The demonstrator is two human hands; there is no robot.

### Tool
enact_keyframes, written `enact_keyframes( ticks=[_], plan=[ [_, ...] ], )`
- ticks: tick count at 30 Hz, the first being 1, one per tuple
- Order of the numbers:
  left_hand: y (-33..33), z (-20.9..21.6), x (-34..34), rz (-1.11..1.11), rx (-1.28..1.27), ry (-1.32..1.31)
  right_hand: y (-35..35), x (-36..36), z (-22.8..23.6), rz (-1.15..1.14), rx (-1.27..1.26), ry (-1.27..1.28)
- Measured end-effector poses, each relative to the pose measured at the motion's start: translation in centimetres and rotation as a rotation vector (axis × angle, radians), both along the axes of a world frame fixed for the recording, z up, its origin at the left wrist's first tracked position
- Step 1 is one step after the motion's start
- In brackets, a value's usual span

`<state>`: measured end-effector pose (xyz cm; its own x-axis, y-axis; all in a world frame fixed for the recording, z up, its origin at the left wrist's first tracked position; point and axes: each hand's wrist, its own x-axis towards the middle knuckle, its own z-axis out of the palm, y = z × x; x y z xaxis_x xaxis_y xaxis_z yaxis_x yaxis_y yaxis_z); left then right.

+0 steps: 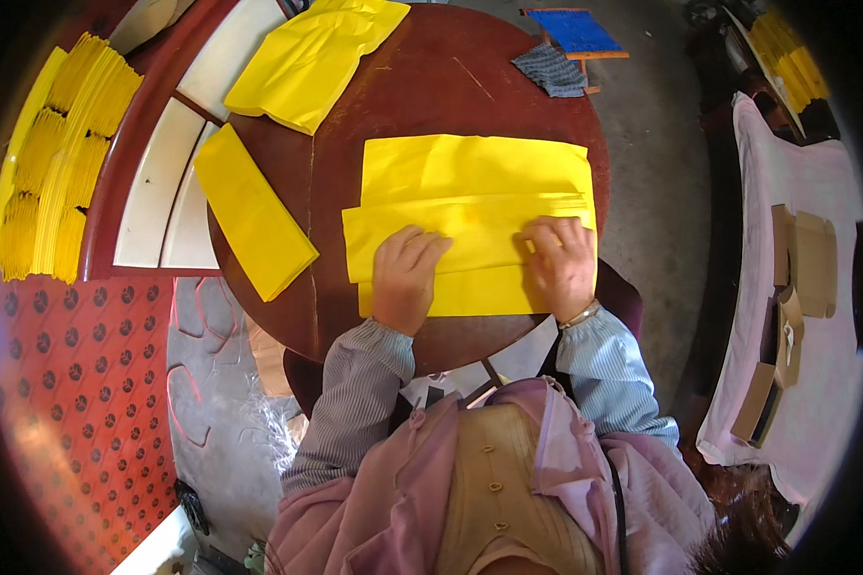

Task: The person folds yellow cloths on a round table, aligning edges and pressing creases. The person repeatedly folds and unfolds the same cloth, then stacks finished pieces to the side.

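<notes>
Yellow paper sheet [475, 192] is thin, floppy, creases easily; your left hand [405, 278] and right hand [564, 264] press flat, no grip closed; take it by the edges.

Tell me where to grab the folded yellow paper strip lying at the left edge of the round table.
Probably the near end of the folded yellow strip, where its corner juts past the round table rim. It lies flat, so a pinch from above finds no edge. Come from the lower left, below the rim, thumb over and fingers under. Both the left hand and right hand are pressing the yellow sheet flat.
</notes>
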<state>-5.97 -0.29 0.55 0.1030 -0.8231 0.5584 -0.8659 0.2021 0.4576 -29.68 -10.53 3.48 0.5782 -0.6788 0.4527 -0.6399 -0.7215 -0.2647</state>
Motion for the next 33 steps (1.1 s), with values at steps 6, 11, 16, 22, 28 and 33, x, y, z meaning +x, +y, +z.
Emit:
enact_keyframes(
  ticks=[6,11,16,22,28,33],
  plan=[
    [0.7,0.6,0.9,-0.163,0.140,0.058,1.0,1.6,0.1,0.172,0.156,-0.057],
    [3.2,1.3,2.3,-0.127,0.213,0.039,1.4,-2.3,-0.1,0.103,0.151,-0.075],
    [3.1,1.3,1.9,0.033,0.204,0.069,0.6,-3.8,-1.2,-0.031,0.139,-0.095],
    [3.0,1.3,1.6,0.162,0.201,-0.040,0.0,-4.3,-1.6,-0.198,0.142,-0.098],
    [2.8,1.7,1.6,0.165,0.258,-0.082,-0.2,-4.4,-0.8,-0.276,0.149,-0.062],
    [0.7,2.0,0.5,-0.141,0.130,-0.123,-0.4,-4.2,-1.2,-0.230,0.059,-0.053]
  ],
)
